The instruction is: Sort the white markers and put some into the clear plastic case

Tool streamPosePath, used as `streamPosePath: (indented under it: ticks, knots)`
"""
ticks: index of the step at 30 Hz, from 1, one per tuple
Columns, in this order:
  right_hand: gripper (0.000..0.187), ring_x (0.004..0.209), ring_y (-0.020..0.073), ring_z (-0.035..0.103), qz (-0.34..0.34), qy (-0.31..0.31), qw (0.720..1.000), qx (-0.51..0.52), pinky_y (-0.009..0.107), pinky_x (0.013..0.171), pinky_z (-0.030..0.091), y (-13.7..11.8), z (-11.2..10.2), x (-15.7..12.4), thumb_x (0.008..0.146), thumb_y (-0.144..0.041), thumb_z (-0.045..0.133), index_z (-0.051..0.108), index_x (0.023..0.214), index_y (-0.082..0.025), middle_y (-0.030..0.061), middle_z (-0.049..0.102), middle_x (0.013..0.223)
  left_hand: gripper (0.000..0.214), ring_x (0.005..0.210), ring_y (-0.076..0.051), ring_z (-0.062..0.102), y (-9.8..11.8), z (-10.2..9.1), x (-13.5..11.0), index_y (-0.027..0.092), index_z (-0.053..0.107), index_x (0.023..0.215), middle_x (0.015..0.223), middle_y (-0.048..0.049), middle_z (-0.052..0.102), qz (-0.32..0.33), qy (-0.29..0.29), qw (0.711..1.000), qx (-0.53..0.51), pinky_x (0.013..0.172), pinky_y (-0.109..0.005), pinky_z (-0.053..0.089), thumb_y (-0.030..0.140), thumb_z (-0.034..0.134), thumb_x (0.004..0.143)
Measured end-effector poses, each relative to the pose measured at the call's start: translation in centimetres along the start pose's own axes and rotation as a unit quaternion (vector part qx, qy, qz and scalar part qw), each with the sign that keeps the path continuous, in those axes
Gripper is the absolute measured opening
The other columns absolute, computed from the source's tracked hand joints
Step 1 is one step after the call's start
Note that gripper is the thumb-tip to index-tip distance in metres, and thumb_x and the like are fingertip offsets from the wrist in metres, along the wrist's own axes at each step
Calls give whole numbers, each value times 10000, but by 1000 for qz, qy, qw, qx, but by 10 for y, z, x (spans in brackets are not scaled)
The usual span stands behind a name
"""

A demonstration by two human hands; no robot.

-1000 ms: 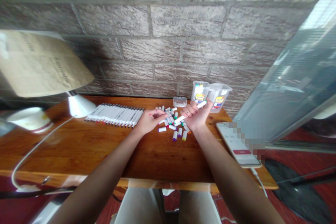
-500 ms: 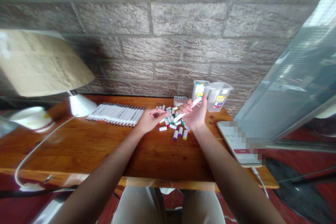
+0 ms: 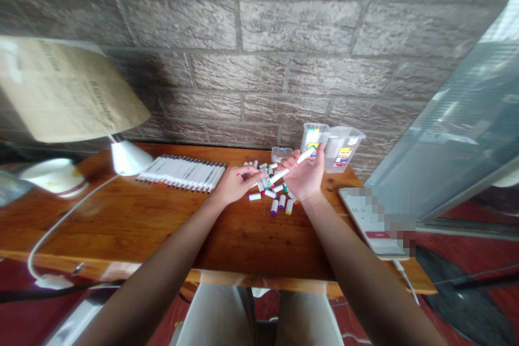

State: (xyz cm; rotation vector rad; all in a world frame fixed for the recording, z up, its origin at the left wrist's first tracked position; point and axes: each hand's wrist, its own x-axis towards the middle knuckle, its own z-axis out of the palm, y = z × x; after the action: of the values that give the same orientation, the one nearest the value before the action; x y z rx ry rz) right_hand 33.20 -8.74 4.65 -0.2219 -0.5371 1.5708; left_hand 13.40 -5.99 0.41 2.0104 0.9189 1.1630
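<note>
A white marker [image 3: 292, 165] with a green end lies slantwise across the fingers of my right hand [image 3: 306, 178], whose palm faces up. My left hand [image 3: 237, 184] is beside the marker's lower end, thumb and fingers drawn together. Whether a small thing sits in that pinch is hidden. Red marks show on the back of this hand. Under and between both hands lies a scatter of short white marker caps [image 3: 274, 205] with coloured ends, purple, yellow and green among them.
To the left, a row of white markers [image 3: 182, 173] lies side by side, near a lamp [image 3: 128, 158] and a paper cup [image 3: 54, 177]. Clear plastic boxes [image 3: 344, 148] stand by the wall at the back right. A cabled tablet-like device [image 3: 371, 221] rests on the table's right edge.
The view has shifted slightly, so the scene sits a little further right. My right hand still holds the marker, its green end now plainer to see. My left hand stays close by.
</note>
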Motion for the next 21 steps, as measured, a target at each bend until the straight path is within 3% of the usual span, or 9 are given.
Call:
streamPosePath:
  ticks: [6,11,21]
  knots:
    - [658,498,131,392,-4,-1,1000,-9,301,550,441,0,-2,0,792,-878,455,408,640,-240,-49,368,529,354,628,-137,596,0,-1,-1,157,770,812,716,-24,723,6,6,1000,12,603,-250,451,483,657,892]
    - [744,464,112,337,-22,0,1000,-3,288,532,409,-2,-1,-2,799,-916,340,244,561,-218,-48,287,492,308,634,-128,588,-1,-2,-1,169,784,869,754,-13,732,13,0,1000,16,606,-244,434,456,674,892]
    - [710,412,102,182,-29,3,1000,-8,272,427,301,-7,2,-4,826,-828,398,153,521,-236,-60,186,414,328,650,-138,611,0,0,-2,170,793,893,778,-25,751,2,-6,1000,21,601,-237,445,477,676,884]
